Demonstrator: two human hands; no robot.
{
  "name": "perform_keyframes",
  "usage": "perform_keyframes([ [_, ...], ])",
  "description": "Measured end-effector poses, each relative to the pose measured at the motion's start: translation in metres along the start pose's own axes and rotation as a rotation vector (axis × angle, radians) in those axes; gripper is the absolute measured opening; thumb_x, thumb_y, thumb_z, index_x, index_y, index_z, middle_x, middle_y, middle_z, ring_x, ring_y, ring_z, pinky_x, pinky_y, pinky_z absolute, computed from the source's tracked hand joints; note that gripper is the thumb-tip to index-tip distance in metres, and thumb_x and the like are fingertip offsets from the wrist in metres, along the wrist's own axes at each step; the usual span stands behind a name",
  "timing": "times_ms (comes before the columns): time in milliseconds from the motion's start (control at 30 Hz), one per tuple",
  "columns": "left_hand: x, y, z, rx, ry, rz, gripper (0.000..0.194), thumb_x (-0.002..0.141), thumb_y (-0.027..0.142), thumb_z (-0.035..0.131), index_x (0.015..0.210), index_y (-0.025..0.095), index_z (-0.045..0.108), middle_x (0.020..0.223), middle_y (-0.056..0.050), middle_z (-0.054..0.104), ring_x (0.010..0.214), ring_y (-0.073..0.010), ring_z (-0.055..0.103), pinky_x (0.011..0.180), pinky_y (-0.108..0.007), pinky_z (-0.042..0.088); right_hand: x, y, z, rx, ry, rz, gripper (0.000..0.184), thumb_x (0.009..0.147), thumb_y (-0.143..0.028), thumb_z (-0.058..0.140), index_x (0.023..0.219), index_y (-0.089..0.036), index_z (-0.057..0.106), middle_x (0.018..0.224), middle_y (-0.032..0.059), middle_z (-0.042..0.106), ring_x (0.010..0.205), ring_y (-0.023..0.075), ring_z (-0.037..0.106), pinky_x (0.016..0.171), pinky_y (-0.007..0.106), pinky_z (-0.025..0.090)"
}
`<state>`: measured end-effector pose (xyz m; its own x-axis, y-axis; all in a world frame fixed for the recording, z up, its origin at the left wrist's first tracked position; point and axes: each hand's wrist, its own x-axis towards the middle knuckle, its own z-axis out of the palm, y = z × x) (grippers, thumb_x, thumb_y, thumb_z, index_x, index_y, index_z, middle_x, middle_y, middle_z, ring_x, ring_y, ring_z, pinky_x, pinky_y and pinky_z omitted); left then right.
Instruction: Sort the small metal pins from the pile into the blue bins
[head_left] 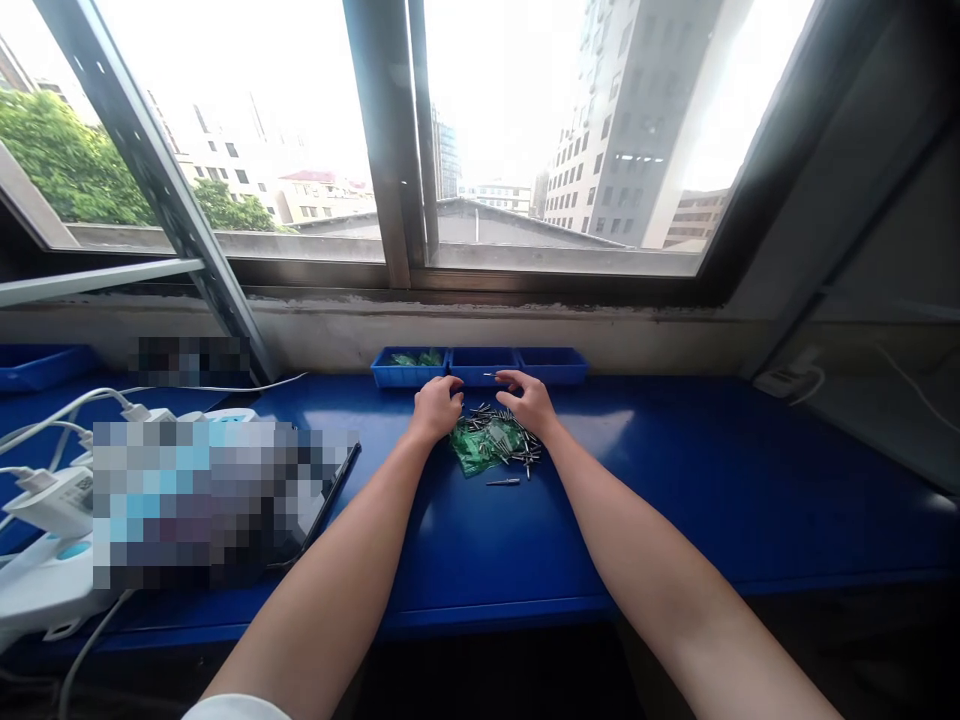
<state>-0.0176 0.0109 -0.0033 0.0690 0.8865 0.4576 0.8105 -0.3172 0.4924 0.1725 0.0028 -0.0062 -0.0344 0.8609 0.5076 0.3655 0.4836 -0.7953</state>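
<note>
A heap of small green plastic bags (480, 447) mixed with several thin metal pins (504, 437) lies on the blue table (675, 480). My left hand (437, 405) rests at the heap's left edge with its fingers curled; what they hold, if anything, is hidden. My right hand (529, 400) is at the heap's right edge, and its fingertips pinch one metal pin (491, 376) held out toward the middle blue bin (482, 365). One loose pin (502, 482) lies nearer to me.
Three blue bins stand in a row under the window; the left bin (409, 366) holds green bags and the right bin (553, 364) looks bare. White power strips and cables (52, 490) and a dark tablet (330, 480) lie at the left. Another blue tray (37, 365) sits at the far left.
</note>
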Motion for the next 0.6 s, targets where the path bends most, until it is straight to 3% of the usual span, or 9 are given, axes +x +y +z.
perform_keyframes([
  [167, 0.001, -0.012, -0.011, 0.078, -0.177, -0.098, 0.022, 0.079, 0.027, 0.052, 0.091, 0.019, 0.068, 0.095, -0.006, 0.069, 0.092, -0.0218, 0.061, 0.082, -0.028, 0.045, -0.002, 0.004, -0.011, -0.098, 0.023, 0.002, 0.041, 0.067, -0.024, 0.057, 0.107, -0.022, 0.063, 0.105, 0.0026, 0.066, 0.091, 0.0207, 0.055, 0.084, 0.035, 0.045],
  [600, -0.002, -0.012, -0.002, 0.103, -0.176, -0.112, 0.023, 0.07, 0.039, 0.06, 0.077, 0.021, 0.072, 0.082, -0.009, 0.071, 0.077, -0.0238, 0.064, 0.065, -0.027, 0.048, -0.001, 0.009, -0.011, -0.332, 0.003, -0.053, 0.051, 0.069, -0.031, 0.056, 0.119, -0.022, 0.057, 0.111, 0.0057, 0.062, 0.103, 0.0247, 0.05, 0.09, 0.039, 0.041],
])
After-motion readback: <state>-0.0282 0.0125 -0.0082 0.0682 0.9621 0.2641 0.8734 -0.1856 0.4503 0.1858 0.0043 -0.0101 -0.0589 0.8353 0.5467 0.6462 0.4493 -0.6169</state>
